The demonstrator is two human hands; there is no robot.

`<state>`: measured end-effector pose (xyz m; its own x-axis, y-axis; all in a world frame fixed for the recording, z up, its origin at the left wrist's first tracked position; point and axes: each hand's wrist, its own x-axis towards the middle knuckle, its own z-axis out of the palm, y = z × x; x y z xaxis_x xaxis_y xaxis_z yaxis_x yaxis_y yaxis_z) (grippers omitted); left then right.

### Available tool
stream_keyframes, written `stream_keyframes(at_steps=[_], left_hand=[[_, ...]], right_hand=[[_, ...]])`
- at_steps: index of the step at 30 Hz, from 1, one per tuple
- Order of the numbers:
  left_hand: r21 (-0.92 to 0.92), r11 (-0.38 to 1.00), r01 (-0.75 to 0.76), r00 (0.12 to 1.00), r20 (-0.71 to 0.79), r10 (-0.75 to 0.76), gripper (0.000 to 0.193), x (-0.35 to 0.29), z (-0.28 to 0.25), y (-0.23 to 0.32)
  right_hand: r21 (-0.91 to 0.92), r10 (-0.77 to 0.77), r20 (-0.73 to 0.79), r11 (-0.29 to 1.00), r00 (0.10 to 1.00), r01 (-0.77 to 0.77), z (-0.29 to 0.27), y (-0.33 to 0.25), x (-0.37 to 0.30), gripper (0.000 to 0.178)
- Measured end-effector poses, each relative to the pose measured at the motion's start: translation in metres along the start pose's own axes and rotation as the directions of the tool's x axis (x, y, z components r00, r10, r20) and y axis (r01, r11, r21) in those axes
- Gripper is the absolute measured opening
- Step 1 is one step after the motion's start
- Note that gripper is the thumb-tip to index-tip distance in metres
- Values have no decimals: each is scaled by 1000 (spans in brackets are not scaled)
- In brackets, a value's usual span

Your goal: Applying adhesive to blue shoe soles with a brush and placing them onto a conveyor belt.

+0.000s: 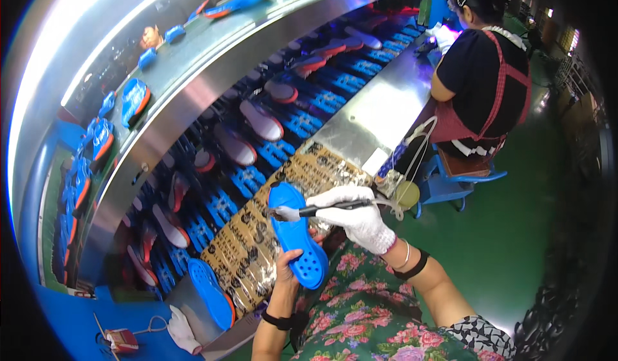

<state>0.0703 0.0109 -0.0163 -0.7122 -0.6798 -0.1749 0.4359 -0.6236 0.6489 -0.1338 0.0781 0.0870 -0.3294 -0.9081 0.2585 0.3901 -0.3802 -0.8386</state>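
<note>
Right now the left hand (pixel 288 266) is bare and gripping the blue sole (pixel 296 233) at its near, lower end, thumb on the edge, fingers mostly hidden behind it. Sole is held up off the bench (pixel 380 113), broad face toward the person, long axis running from the near end by the lap up and slightly left to the far end. That far end sits just under the brush tip.

Right hand (pixel 355 216) wears a white glove and is closed around a dark-handled brush (pixel 325 208). Brush lies roughly crosswise to the sole's long axis, handle to the right, bristles pointing left and touching or just beside the sole's upper part; contact can't be confirmed. So the sole lies left and slightly below the right hand, and the right hand is the nearer one to the upper end, the left hand owns the lower end.

Just past the right hand: a small round pot (pixel 406 194) on the bench edge. Under the sole: a patterned paper sheet (pixel 257 232) covering the bench. A second blue sole (pixel 212 292) lies at the sheet's near-left corner, a spare white glove (pixel 182 331) beside it.

Farther out: conveyor (pixel 270 135) with blue carriers holding shoes. Beyond, another person (pixel 483 71) sits at the same bench, back turned.
</note>
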Motion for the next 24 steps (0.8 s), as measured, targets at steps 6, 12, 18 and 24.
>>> stream_keyframes(at_steps=[6, 12, 18, 24], left_hand=[[-134, 991, -26, 991, 126, 43, 90, 0, -8, -15], [-680, 723, 123, 914, 362, 184, 107, 14, 19, 1], [-237, 952, -195, 979, -113, 172, 90, 5, 49, 5], [-53, 967, -250, 941, -247, 230, 92, 3, 61, -6]], right_hand=[[-243, -14, -16, 970, 1000, 10, 4, 8, 0, 21], [-316, 25, -47, 948, 999, -39, 19, 2, -7, 25], [-449, -306, 117, 832, 945, 325, 18, 14, 3, 22], [-629, -464, 457, 435, 759, 645, 23, -4, 11, 28]])
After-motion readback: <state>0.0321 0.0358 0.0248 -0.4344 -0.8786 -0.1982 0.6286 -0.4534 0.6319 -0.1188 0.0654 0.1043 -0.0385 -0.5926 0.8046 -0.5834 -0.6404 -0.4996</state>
